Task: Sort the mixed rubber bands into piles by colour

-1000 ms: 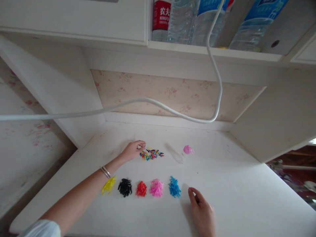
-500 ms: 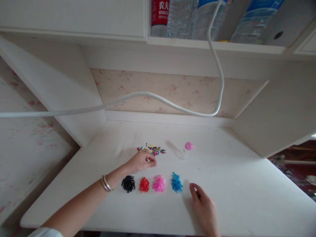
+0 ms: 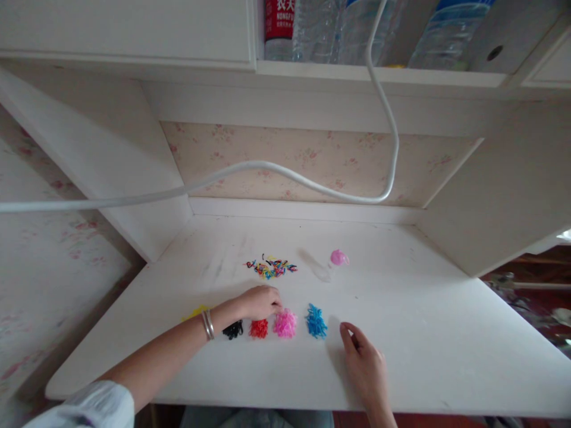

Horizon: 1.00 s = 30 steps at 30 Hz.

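Note:
My left hand [image 3: 261, 302], fingers pinched together, is at the back edge of a pile of small pink rubber bands [image 3: 285, 324]. Whatever its fingertips hold is hidden. Left of the pink pile lie red bands [image 3: 259, 329], black bands [image 3: 232, 330] and yellow bands [image 3: 196, 313], the last two partly covered by my forearm. Blue bands [image 3: 316, 321] form a pile to the right. Beyond my left hand a mixed heap of coloured bands [image 3: 272, 268] is spread out. My right hand [image 3: 366, 364] rests on the table right of the blue pile, thumb and forefinger closed, nothing visible in them.
A small clear container with a pink lid [image 3: 339, 257] stands behind the blue pile on the white table [image 3: 428, 333]. A white cable [image 3: 267, 166] hangs across the view. Water bottles [image 3: 314, 30] fill an overhead shelf. Side panels [image 3: 495, 196] bound the table.
My left hand has moved from near the mixed heap down toward me, to the pink pile. The right hand stays in nearly the same place. The whole view has shifted slightly.

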{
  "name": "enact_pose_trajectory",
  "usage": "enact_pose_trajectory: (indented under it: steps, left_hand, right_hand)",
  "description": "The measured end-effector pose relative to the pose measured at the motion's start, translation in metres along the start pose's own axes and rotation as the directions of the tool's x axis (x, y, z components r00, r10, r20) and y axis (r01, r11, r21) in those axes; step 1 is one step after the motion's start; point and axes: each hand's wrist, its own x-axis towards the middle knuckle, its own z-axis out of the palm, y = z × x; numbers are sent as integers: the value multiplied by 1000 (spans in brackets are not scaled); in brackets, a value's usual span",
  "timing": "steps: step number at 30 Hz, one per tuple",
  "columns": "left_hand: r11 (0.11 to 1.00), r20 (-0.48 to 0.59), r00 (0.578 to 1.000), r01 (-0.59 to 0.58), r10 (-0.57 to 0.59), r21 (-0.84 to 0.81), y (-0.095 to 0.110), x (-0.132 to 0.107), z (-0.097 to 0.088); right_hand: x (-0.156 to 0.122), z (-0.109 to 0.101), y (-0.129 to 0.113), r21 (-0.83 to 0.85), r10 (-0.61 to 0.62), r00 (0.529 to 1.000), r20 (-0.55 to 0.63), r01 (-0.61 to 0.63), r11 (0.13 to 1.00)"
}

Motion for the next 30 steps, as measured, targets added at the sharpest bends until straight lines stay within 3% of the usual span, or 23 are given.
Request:
enact_pose_trajectory:
  steps: [4,9,11,14,18,23,25,27,30]
  left_hand:
    - [1000,-9,1000,-13,13,-9,2,1,-4]
    - [999,-153,988,16,-23,-51,8,-17,-21]
    - [993,-247,965,59,-82,-98,12,-35,-23]
    - [962,-394,890,145,-230,-233,18,-71,-11]
    - [887,-421,823,198,-382,-417,16,-123,26]
    - [769,-452,661,317,-599,-555,2,-171,59]
    - [755,-456,643,313,-615,-577,-5,-180,60]
    - [756,-451,654,301,-607,-581,-11,-184,56]
    - [748,-459,639,294,-617,-595,-17,-184,49]
  right_hand:
    - [-1,0,-1,47,5,1000,-28,-3,999]
    - [-3,-2,1,102,36,995,-91,-27,994]
    - [-3,-3,1,111,37,994,-103,-25,994]
    - [-1,-5,-6,107,-3,993,-115,15,994]
    - [6,-7,-38,65,-156,981,-115,164,984]
    - [28,12,-96,-54,-384,921,69,388,920]
    - [39,26,-117,-181,-414,891,185,445,877]
    - [50,41,-133,-319,-392,881,266,464,826]
    - [66,60,-150,-432,-356,888,291,454,779]
